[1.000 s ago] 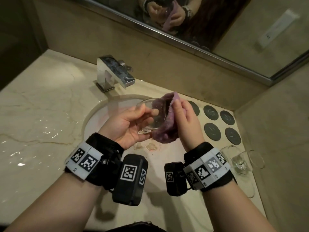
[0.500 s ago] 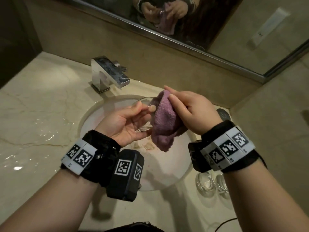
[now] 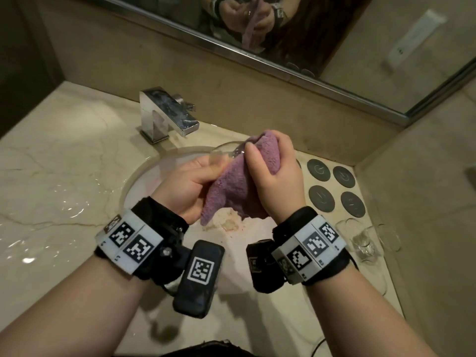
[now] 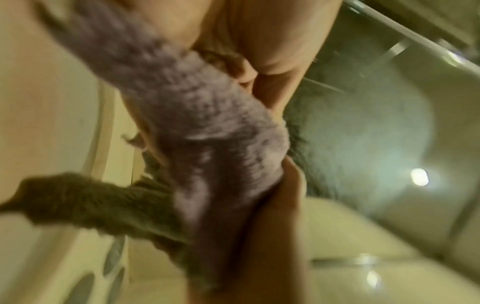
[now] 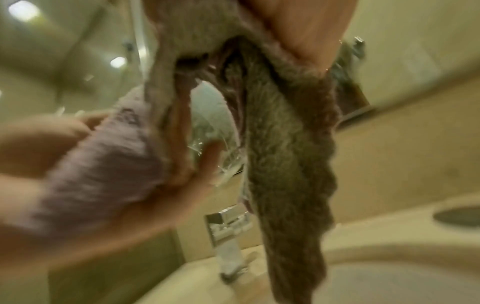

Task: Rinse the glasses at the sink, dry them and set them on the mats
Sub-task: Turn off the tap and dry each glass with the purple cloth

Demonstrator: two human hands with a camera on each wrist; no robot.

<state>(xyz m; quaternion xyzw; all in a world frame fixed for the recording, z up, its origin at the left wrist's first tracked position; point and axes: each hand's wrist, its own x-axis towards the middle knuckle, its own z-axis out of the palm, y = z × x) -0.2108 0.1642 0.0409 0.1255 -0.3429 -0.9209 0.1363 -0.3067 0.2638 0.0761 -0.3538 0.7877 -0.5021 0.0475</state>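
Over the sink basin (image 3: 144, 176) my left hand (image 3: 190, 181) grips a clear glass (image 3: 222, 155), its rim pointing toward the faucet. My right hand (image 3: 270, 171) grips a purple cloth (image 3: 231, 186) bunched around the glass, thumb pressed on the cloth. The cloth hides most of the glass. Both wrist views are blurred: the cloth (image 4: 207, 133) fills the left wrist view, and the right wrist view shows the cloth (image 5: 285, 154) hanging beside a bit of wet glass (image 5: 215, 131). Several dark round mats (image 3: 334, 189) lie on the counter to the right, bare.
A chrome faucet (image 3: 167, 112) stands behind the basin. More clear glasses (image 3: 363, 240) stand on the counter near the right wall, below the mats. The marble counter (image 3: 51, 176) at left is wet. A mirror (image 3: 283, 27) runs along the back wall.
My right hand has turned and closed the cloth over the glass, thumb now on top. The left hand rotated the glass so its rim faces the faucet. The view shifted left, uncovering the mats.
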